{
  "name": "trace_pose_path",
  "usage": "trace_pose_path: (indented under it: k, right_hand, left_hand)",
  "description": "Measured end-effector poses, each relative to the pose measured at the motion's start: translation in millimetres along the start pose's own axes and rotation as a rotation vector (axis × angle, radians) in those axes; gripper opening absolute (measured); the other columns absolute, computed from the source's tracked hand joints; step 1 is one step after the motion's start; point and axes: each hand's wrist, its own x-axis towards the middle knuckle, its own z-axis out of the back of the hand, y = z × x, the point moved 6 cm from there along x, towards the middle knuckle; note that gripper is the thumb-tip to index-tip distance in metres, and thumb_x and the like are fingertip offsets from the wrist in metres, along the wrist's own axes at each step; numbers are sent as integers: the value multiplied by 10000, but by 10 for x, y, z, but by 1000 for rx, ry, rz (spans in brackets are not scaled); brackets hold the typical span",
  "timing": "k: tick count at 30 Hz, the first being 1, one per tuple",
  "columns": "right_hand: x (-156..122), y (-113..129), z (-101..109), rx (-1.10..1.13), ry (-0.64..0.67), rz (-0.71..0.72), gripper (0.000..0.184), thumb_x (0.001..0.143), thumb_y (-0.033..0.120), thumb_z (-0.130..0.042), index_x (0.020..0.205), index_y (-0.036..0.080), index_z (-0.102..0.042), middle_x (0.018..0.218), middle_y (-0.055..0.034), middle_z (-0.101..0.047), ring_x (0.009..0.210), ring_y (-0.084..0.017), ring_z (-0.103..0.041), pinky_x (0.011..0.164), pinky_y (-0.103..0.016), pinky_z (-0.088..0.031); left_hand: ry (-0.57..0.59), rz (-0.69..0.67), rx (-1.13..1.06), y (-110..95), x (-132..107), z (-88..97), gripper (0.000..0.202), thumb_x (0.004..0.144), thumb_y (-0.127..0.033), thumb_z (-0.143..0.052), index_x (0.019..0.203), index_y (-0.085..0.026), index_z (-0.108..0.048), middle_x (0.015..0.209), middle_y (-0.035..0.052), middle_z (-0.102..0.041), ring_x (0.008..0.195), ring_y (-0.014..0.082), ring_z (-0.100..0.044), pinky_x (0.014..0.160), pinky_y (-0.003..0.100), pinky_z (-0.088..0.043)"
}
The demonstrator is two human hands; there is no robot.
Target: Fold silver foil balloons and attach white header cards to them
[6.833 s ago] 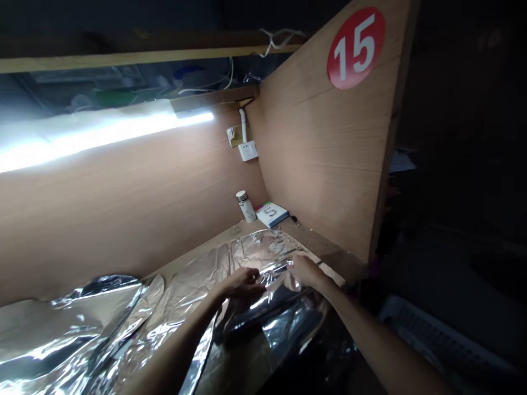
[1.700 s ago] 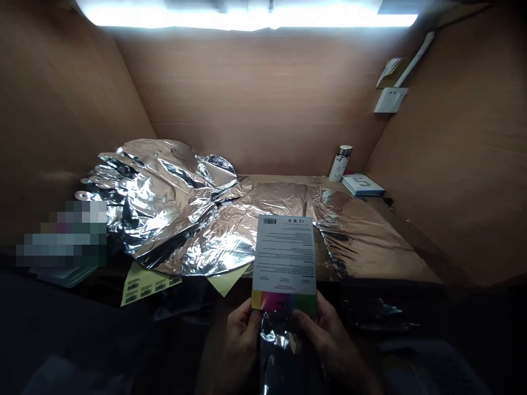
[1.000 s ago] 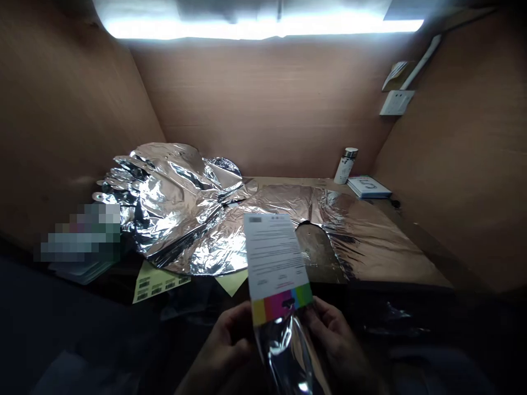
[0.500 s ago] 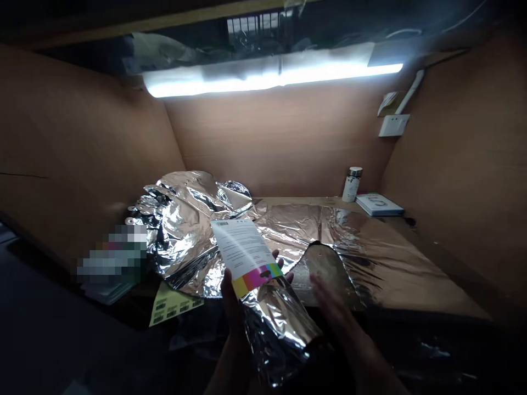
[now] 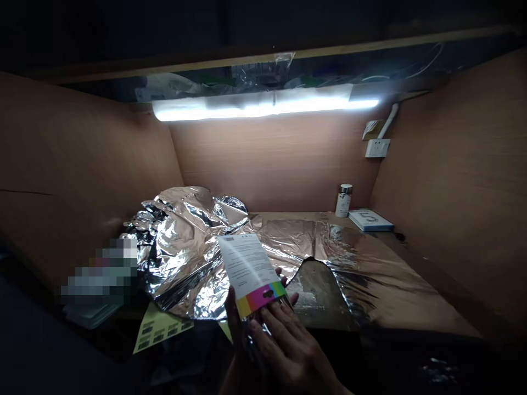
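My left hand (image 5: 235, 329) holds a flat packet from behind, with its fingertips showing at the packet's right edge. The packet has a printed white card header (image 5: 249, 269) with a rainbow stripe, above a silver foil body (image 5: 263, 329) that is mostly hidden. My right hand (image 5: 286, 348) lies across the front of the packet, just below the stripe, with its fingers spread. Behind them, a large crumpled silver foil balloon (image 5: 181, 252) rests on the desk. A flat foil sheet (image 5: 362, 280) with a dark cut-out shape spreads to its right.
A wooden desk (image 5: 448, 299) sits between wooden side panels (image 5: 453, 164). At the back stand a white bottle (image 5: 343, 201) and a small box (image 5: 370, 220). A wall socket (image 5: 377, 148) and a bright strip lamp (image 5: 263, 108) are above. A yellow label sheet (image 5: 162, 333) lies at the front.
My right hand has moved from beside the packet onto its front, covering the foil body. The view has tilted a little, showing more of the shelf above the lamp.
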Motion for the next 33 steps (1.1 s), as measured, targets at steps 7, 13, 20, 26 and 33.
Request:
trace_pose_path:
  k: [7, 13, 20, 26, 33]
  right_hand:
    - [-208, 103, -269, -109, 34, -17, 609, 1049, 498, -488, 1484, 76, -546, 1514, -151, -563, 1414, -317, -525, 1092, -393, -547]
    - [-203, 66, -294, -133, 171, -36, 644, 1035, 456, -526, 1540, 60, -467, 1505, -192, -560, 1369, -341, -566, 1060, -425, -559]
    - [-251, 122, -292, -32, 171, -105, 803, 979, 659, -526, 1520, 66, -492, 1452, -212, -607, 1347, -365, -576, 1050, -448, -552]
    - [-334, 72, -193, -75, 228, -74, 677, 982, 564, -584, 1467, 94, -553, 1445, -200, -618, 1329, -373, -588, 1041, -444, -550]
    - [-287, -39, -171, 95, 410, -178, 770, 974, 640, -563, 1501, 83, -499, 1472, -215, -588, 1357, -370, -545, 1120, -456, -479]
  left_hand:
    - [26, -201, -141, -10, 39, 54, 860, 909, -822, -378, 1564, -270, -455, 1548, 122, -541, 1469, 373, -450, 1236, 593, -312]
    - [-8, -151, -126, 91, 14, 65, 821, 941, -735, -429, 1596, -241, -403, 1584, 144, -497, 1485, 409, -411, 1250, 641, -231]
    - [-34, -114, -12, 131, 6, -52, 858, 889, -813, -454, 1568, -288, -444, 1510, 125, -581, 1446, 390, -474, 1208, 628, -332]
    - [93, -16, -119, 227, -24, -67, 912, 910, -813, -378, 1593, -208, -397, 1538, 178, -538, 1466, 397, -445, 1236, 607, -281]
    - [0, 46, -84, 343, 26, -22, 989, 862, -872, -399, 1588, -201, -397, 1510, 178, -565, 1453, 411, -457, 1223, 627, -293]
